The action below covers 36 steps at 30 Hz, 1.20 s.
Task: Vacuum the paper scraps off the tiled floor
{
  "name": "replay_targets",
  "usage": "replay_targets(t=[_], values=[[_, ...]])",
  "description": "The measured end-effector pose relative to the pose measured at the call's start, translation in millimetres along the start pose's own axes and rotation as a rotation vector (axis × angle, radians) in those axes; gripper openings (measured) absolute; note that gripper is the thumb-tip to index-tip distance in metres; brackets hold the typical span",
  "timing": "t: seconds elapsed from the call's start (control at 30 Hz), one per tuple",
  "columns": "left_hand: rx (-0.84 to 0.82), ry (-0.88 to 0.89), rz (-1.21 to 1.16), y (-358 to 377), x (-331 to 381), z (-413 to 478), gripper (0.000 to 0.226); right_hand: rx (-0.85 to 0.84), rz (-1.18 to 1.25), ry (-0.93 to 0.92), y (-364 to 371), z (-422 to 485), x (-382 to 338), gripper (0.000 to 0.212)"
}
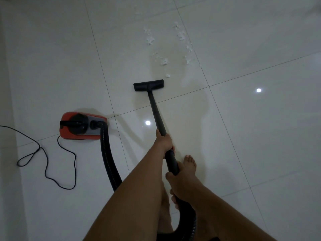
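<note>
Your left hand [165,141] fingers grip the wand [155,110] | right hand [178,181] fingers wrap its handle | nozzle [148,84] ahead of fingers, paper scraps [164,61] just beyond | no readable writing on red vacuum [81,126]

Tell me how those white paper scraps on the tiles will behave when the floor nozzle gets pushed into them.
The paper scraps look small, thin and torn, so probably very light and floppy. On the glossy tiled floor they may slide or scatter ahead of the floor nozzle instead of staying put. They lie loose in two rough lines, nothing holding them, so suction should lift them easily.
</note>
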<state>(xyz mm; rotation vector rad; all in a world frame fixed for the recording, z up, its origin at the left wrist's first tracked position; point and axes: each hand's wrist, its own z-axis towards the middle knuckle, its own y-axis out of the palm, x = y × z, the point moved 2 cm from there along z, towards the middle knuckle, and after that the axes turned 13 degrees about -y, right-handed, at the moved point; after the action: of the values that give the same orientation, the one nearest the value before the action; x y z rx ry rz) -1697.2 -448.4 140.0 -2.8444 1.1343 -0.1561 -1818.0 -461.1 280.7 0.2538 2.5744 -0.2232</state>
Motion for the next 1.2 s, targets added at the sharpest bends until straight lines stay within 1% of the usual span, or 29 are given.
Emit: replay_targets(t=[0.1,0.13,0.27,0.4,0.47,0.5,0.57,0.63,0.7,0.83,0.97,1.03,1.13,1.2], values=[[-0.011,0.001,0.001,11,2,-4,0.064,0.016,-0.015,-0.022,-11,-5,3,0.025],[-0.013,0.001,-0.001,15,3,-5,0.064,0.019,-0.014,-0.021,-15,-7,4,0.024],[-0.020,-0.003,-0.007,33,11,-7,0.063,0.012,-0.024,-0.006,-32,-6,6,0.037],[-0.025,-0.002,-0.006,51,23,-7,0.063,0.046,0.014,0.054,-48,0,6,0.038],[-0.023,0.014,0.004,58,33,-7,0.061,0.065,-0.074,0.057,-55,14,15,0.043],[-0.021,0.020,0.001,60,38,-7,0.060,0.066,-0.126,0.063,-58,32,32,0.047],[-0.018,0.022,-0.011,65,52,-6,0.058,0.036,-0.194,0.071,-64,63,53,0.055],[-0.004,0.038,-0.014,68,67,-5,0.058,0.012,-0.236,0.053,-76,69,37,0.061],[0.008,0.050,-0.032,70,81,-1,0.058,-0.003,-0.259,0.028,-91,61,4,0.058],[0.013,0.066,-0.053,73,110,8,0.057,-0.020,-0.309,-0.042,-112,73,-25,0.058],[0.018,0.067,-0.061,78,136,11,0.060,-0.009,-0.260,-0.136,-134,81,-39,0.055],[0.023,0.077,-0.072,79,147,12,0.061,-0.008,-0.274,-0.159,-141,85,-49,0.061],[0.034,0.091,-0.071,78,156,14,0.062,-0.033,-0.332,-0.217,-146,92,-50,0.052],[0.049,0.102,-0.054,79,162,17,0.062,0.000,-0.325,-0.206,-151,101,-48,0.052]])
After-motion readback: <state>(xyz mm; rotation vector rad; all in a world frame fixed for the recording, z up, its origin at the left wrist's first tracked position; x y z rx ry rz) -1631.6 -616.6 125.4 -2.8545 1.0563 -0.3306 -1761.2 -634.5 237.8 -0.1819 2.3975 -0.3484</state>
